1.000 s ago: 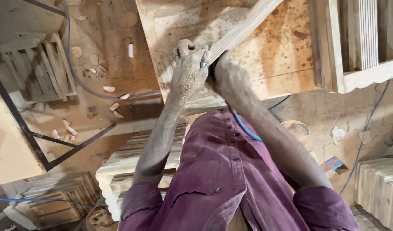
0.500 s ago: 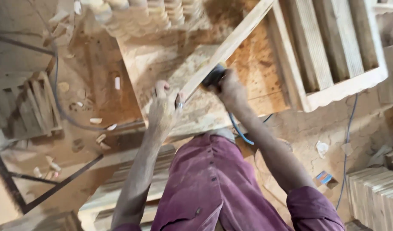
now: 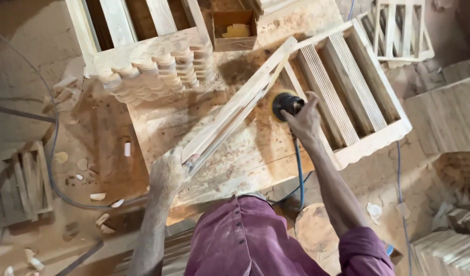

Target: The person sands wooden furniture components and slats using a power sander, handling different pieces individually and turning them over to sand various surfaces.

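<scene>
A long narrow wooden frame piece [image 3: 240, 107] lies diagonally across a dusty plywood worktop [image 3: 245, 153]. My left hand [image 3: 168, 171] grips its near end at the lower left. My right hand [image 3: 304, 120] holds a round black power sander [image 3: 286, 102] with a yellow-edged pad, set against the frame piece near its middle. A blue cord [image 3: 299, 174] runs from the sander down past my right forearm. My purple shirt fills the bottom of the view.
A slatted wooden frame [image 3: 357, 92] lies right of the sander. Scalloped wooden pieces [image 3: 158, 71] are stacked at the back left, beside a small wooden box [image 3: 235, 30]. Offcuts and a grey cable [image 3: 51, 153] litter the floor on the left. Board stacks [image 3: 444, 117] stand at right.
The view has swung down and back over the worktop. My hands, close together at first, have spread apart: the left now at the frame piece's near end, the right with the sander further along.
</scene>
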